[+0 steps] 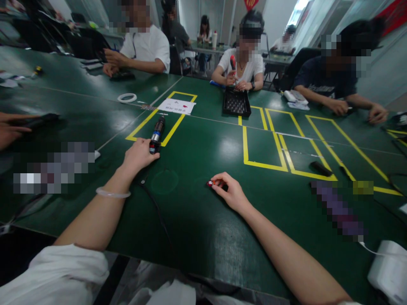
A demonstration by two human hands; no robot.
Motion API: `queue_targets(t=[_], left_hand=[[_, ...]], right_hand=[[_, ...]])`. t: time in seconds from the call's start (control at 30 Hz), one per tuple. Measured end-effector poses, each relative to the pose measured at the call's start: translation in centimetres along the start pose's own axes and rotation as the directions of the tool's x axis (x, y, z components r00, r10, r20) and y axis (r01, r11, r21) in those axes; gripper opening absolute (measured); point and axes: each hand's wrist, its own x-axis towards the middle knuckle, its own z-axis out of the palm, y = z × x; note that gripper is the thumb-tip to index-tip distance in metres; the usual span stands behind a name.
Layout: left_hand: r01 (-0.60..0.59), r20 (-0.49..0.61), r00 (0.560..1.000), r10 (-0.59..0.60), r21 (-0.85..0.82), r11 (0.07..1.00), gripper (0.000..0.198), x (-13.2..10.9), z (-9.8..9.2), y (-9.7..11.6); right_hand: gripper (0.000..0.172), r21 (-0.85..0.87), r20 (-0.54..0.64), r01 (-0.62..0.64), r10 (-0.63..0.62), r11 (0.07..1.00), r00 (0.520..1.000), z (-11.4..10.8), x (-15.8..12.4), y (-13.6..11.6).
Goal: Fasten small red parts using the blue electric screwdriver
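Observation:
My left hand (140, 153) is closed around the near end of a dark electric screwdriver (157, 129) with a silver and blue band. The tool lies within the left yellow tape outline (174, 132), its tip pointing away from me. My palm hides its near end. To the right, my right hand (229, 191) pinches a small red and orange piece (210, 183) between thumb and fingers, just over the green table (203, 228). The piece is too small to make out its kind. A black cable (155, 203) runs along the table between my forearms.
A printed sheet (177, 106) lies beyond the tool, with a roll of white tape (127, 98) to its left. Across the table a person holds a red screwdriver (233, 63) over a black tray (237, 102). Yellow outlines (265, 164) and a white charger (389, 271) are on the right.

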Motion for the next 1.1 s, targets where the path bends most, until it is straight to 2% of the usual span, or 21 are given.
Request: queue_targets(t=[0.2, 0.33, 0.47, 0.63, 0.87, 1.1], left_hand=[[-0.03, -0.036, 0.999, 0.03, 0.011, 1.0, 0.065, -1.6, 0.1, 3.2], [-0.146, -0.04, 0.989, 0.145, -0.008, 0.989, 0.063, -3.4, 0.4, 5.9], [-0.303, -0.038, 0.953, 0.301, -0.053, 0.952, 0.056, -5.7, 0.5, 9.2], [-0.458, -0.038, 0.889, 0.457, -0.114, 0.882, 0.056, -8.4, 0.5, 12.6], [-0.551, -0.032, 0.832, 0.554, -0.166, 0.818, 0.058, -10.4, 0.6, 14.3], [-0.577, -0.044, 0.814, 0.579, -0.175, 0.798, 0.055, -10.9, 0.7, 14.7]], right_hand=[[0.014, -0.001, -0.012, -0.02, 0.02, 1.0, 1.0, 0.2, 0.1, 0.3], [0.012, 0.012, -0.031, -0.004, 0.004, 1.0, 1.0, 0.2, 0.2, 0.2], [0.003, -0.042, -0.045, 0.052, -0.054, 0.998, 0.998, 0.1, 0.2, 0.1], [0.003, -0.123, -0.073, 0.076, -0.085, 0.99, 0.994, -0.1, 0.1, 0.1], [0.005, -0.287, -0.033, 0.067, -0.08, 0.956, 0.996, 0.1, 0.1, 0.1], [0.007, -0.325, -0.01, 0.075, -0.083, 0.943, 0.997, 0.1, 0.0, 0.3]])
